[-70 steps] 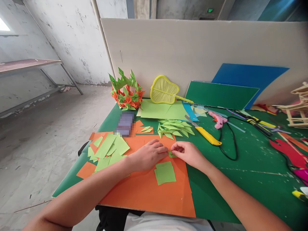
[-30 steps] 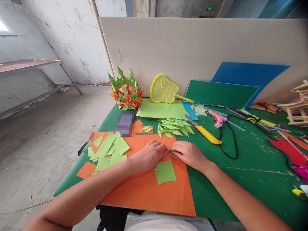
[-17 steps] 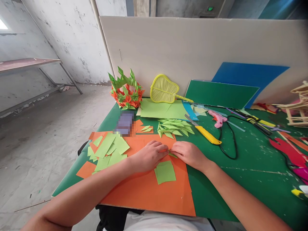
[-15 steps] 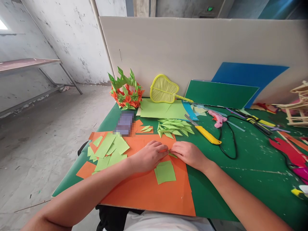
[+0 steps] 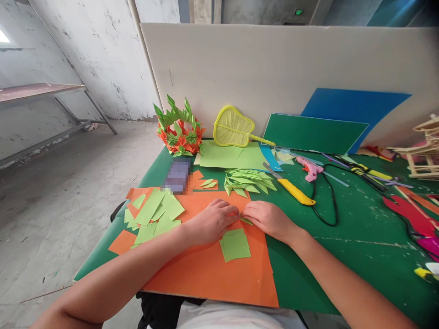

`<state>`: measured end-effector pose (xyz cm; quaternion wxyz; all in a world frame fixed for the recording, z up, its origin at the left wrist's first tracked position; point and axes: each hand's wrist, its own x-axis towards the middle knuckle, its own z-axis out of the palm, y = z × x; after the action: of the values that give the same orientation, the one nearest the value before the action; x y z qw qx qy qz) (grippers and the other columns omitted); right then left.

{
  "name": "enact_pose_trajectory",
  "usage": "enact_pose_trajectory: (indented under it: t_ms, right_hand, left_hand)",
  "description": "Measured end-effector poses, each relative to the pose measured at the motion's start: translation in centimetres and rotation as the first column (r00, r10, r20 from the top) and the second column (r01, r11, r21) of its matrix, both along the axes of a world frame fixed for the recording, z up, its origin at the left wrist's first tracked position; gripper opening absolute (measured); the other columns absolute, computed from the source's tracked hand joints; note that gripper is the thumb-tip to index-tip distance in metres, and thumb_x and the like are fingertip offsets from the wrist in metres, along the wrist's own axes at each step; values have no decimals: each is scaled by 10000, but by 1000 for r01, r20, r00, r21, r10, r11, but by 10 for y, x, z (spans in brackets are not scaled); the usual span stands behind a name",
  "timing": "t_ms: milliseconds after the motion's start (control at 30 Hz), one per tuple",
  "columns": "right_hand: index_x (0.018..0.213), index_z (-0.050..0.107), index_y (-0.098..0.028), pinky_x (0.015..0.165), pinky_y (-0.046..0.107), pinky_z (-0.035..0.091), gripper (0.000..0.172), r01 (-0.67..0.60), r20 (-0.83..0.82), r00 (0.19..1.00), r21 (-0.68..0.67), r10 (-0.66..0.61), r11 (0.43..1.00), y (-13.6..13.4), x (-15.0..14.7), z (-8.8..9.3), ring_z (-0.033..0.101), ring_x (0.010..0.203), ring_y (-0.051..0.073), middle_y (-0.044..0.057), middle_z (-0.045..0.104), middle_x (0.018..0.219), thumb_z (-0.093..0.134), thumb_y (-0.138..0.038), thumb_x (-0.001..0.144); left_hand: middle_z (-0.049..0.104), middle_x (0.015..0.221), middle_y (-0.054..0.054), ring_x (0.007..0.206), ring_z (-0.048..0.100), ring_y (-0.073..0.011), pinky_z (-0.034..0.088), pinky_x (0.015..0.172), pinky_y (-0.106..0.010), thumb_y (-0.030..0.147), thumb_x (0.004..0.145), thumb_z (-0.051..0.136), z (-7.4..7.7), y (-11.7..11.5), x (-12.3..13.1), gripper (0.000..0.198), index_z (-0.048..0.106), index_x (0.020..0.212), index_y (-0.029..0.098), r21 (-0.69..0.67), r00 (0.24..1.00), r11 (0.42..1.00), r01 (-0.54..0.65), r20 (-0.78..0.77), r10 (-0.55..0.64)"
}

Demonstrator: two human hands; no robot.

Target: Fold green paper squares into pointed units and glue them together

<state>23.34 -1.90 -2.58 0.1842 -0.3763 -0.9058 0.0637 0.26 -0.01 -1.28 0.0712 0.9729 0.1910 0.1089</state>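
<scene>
My left hand (image 5: 216, 220) and my right hand (image 5: 265, 219) meet over an orange sheet (image 5: 212, 278), fingers closed on a small folded green paper (image 5: 246, 221). Most of that paper is hidden under the fingertips; one pointed end shows below my right fingers. Just below the hands lies a green paper square (image 5: 236, 246). Left of my left hand, loose green squares (image 5: 151, 208) overlap in a pile. Beyond the fingers rests a heap of folded green paper pieces (image 5: 250, 181), leaf-shaped and pointed.
An orange and green folded-paper crown (image 5: 180, 132) stands at the back left, beside a yellow fan (image 5: 233, 126). To the right lie a yellow utility knife (image 5: 297, 192) with its blade out, a pink glue gun (image 5: 309, 168) and its black cord. A blurred-out rectangle (image 5: 178, 176) sits left.
</scene>
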Motion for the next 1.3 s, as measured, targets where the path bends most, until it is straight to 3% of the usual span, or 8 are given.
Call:
enact_pose_trajectory:
  t_ms: [500,800,967,1167,1300]
  right_hand:
    - [864,651,-182,668,274,435,218,26,114,993,-19,-23,999,-4,-1,8,571,790,173,50,619,820,448,-133,927]
    - [938,662,-182,703,282,456,224,36,105,994,-48,-31,998,-8,1,9,584,842,180,61,637,886,441,-144,935]
    - [903,643,-180,686,275,433,210,47,137,990,-58,-38,997,-9,-1,10,567,823,171,48,617,862,441,-131,930]
    - [770,585,-185,624,272,390,187,63,129,990,-35,-58,997,-8,-1,13,523,735,161,31,575,767,458,-102,880]
    - [804,604,-190,650,277,411,157,56,98,994,-68,-49,996,-10,3,17,533,759,168,37,590,785,481,-148,892]
  left_hand:
    - [574,1189,-80,1016,501,-230,383,920,-380,153,897,438,2,-2,0,275,575,1132,195,14,1000,1000,-8,-20,8]
    - [555,1188,-71,1011,501,-225,379,911,-363,205,926,442,2,-1,-1,233,600,1097,213,27,1000,999,-31,-4,31]
    - [581,1171,-71,1020,481,-233,369,932,-374,165,896,462,2,-1,0,248,584,1111,182,9,1000,1000,6,-18,-5]
    - [584,1202,-59,993,504,-213,383,933,-376,158,925,410,1,-1,0,269,587,1122,203,-24,999,999,-30,14,30]
    - [581,1199,-69,1031,515,-213,390,942,-372,169,935,402,0,1,0,263,587,1119,207,-41,999,999,-27,40,29]
